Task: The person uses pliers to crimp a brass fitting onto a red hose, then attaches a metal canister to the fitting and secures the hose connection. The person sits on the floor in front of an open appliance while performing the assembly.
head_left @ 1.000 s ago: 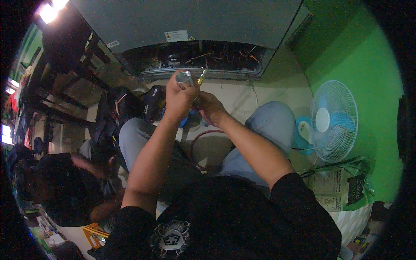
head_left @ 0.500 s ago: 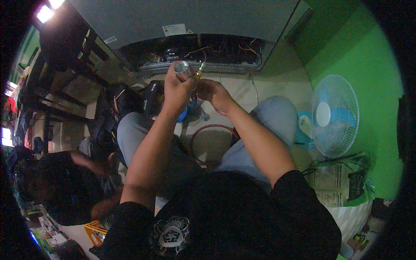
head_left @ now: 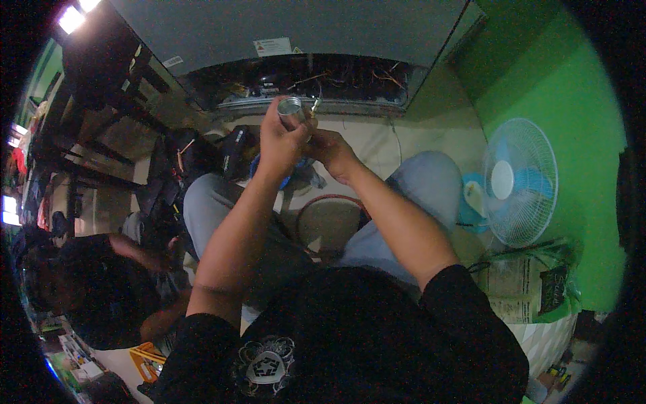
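Observation:
My left hand is wrapped round a small silver metal can, whose round ringed end faces up toward me. Against the can's lower right side my right hand is closed, its fingertips hidden behind the can and the left thumb. A small brass fitting shows just beyond the fingers, partly covered. Both hands are held out in front of an appliance's open lower compartment, where a dark compressor and thin copper tubes can be seen.
A large grey appliance panel stands ahead. Right of my knee is a blue and white fan, beside a bag. On the floor between my legs lies a reddish hose. Another person sits at the left, near dark bags.
The can has shifted slightly right and tilted a little, still in my left hand. My right hand has drawn in closer against it, covering more of the brass fitting.

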`<state>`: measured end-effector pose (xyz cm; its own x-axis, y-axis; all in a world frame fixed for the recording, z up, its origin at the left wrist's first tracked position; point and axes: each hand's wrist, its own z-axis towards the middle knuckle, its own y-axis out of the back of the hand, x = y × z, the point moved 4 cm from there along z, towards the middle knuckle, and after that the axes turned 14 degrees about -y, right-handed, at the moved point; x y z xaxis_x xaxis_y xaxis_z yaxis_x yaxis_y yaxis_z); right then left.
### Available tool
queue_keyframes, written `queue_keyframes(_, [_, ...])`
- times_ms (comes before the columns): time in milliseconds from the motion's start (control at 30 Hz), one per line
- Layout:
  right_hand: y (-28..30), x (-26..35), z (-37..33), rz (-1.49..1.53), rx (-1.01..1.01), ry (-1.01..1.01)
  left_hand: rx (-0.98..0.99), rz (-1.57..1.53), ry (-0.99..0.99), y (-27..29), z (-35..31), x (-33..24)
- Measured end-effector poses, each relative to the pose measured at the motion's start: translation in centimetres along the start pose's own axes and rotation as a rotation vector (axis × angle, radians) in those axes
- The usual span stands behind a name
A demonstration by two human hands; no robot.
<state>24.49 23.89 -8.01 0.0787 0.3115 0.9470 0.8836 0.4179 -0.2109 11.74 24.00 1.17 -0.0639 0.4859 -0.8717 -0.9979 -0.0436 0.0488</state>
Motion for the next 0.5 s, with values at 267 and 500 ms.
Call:
queue_keyframes(267, [0.3,-1.3,0.5,0.164,-0.022,-0.092,0.014,-0.038,0.038,-0.1,-0.3,0.5])
queue_keyframes(500, [-2.3,0.3,-0.4,0.262,0.129,0.078,0.022,-0.018,0.147,0.6,-0.9,1.6])
